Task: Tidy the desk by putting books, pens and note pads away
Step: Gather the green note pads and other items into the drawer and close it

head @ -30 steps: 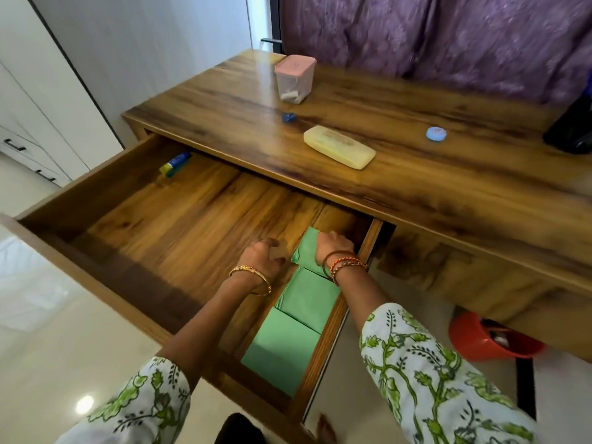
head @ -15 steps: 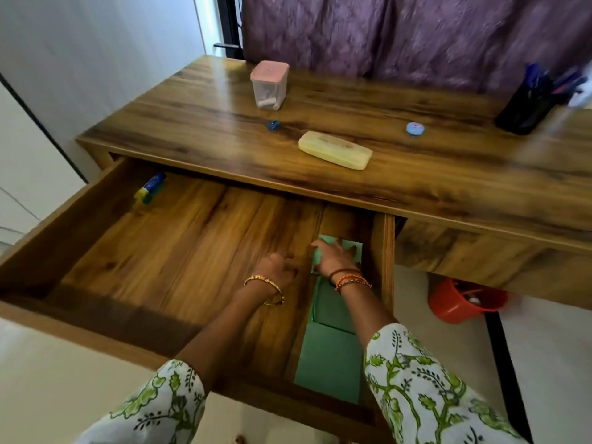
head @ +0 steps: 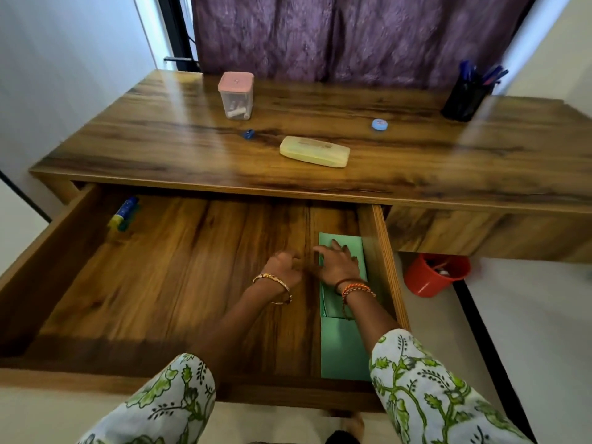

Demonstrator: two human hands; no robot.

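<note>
— Where are the note pads [head: 344,344]?
— In the open drawer [head: 160,267], lined up along its right wall.
— And the hands?
— The right hand [head: 338,262] lies flat, fingers spread, on the far pad. The left hand [head: 283,265] sits just beside it on the drawer floor, fingers curled, holding nothing I can see.

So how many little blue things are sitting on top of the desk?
2. A small dark blue object lies left of the pale yellow plastic case; a light blue round one lies toward the black pen holder. Others could be hidden.
</note>
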